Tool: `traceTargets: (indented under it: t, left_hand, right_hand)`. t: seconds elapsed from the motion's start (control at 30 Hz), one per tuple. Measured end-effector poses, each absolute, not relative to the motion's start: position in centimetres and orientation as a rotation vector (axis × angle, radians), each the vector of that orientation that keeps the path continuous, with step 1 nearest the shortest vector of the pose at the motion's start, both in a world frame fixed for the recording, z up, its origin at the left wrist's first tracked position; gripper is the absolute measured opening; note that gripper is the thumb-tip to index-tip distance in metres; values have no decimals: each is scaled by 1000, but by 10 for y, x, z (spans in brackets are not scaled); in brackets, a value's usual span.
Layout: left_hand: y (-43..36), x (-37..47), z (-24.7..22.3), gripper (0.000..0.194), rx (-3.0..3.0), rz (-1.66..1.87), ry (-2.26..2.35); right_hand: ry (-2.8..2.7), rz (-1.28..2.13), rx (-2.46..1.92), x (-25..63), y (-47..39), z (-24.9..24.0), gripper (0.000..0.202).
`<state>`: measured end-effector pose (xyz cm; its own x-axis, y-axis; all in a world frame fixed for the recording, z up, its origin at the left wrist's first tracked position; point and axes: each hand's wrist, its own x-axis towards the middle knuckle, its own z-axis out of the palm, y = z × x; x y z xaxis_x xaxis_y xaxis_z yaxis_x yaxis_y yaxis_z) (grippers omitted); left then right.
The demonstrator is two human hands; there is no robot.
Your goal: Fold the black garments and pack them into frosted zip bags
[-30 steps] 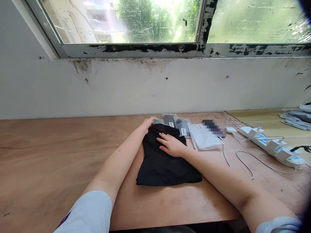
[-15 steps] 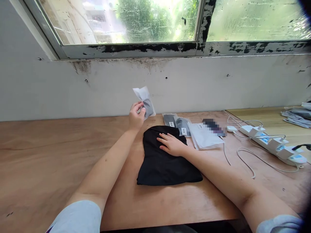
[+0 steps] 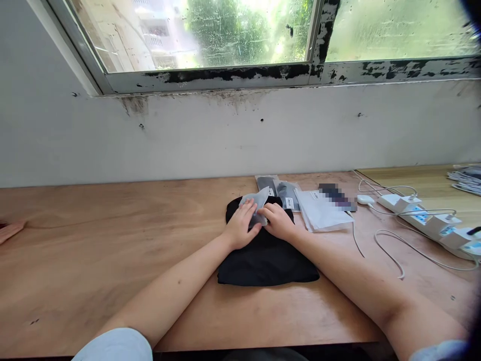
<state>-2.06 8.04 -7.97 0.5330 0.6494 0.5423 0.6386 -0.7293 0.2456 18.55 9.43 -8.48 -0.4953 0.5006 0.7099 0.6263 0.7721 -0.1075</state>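
Observation:
A small frosted plastic bag point(image 3: 257, 199) with something grey inside lies over the upper part of a folded black cloth point(image 3: 268, 268). From the left, my left hand point(image 3: 241, 226) holds the bag, fingers over its face and thumb low at its near side. The curled fingers of my right hand point(image 3: 277, 220) grip the bag's right edge, and that hand rests over the cloth. Parts of the bag are hidden behind both hands.
Behind the cloth lie two labelled bags of dark goods point(image 3: 288, 194). White plastic bags point(image 3: 325, 213) lie to the right, with a blurred dark item point(image 3: 337, 197) on them. Farther right are a power strip point(image 3: 428, 220) with chargers and loose white cables point(image 3: 389, 254).
My left hand has brought the plastic bag down from the air onto the black cloth. My right hand, flat on the cloth before, now grips the bag's edge.

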Motion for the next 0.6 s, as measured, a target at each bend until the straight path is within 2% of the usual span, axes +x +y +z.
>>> traceTargets:
  t: [0.1, 0.3, 0.43, 0.6]
  left_hand:
    - [79, -20, -81, 79, 2851, 949, 1037]
    - [84, -23, -84, 48, 2899, 1175, 1117]
    - [83, -25, -82, 43, 2878, 1341, 1163]
    - [87, -28, -83, 42, 2929, 1250, 1009]
  right_hand:
    - [-2223, -312, -797, 186, 93, -84, 26]
    - [-2085, -405, -786, 188, 91, -82, 16]
    - [-2077, -415, -720, 188, 86, -79, 17]
    - [-2121, -465, -618, 187, 80, -76, 15]
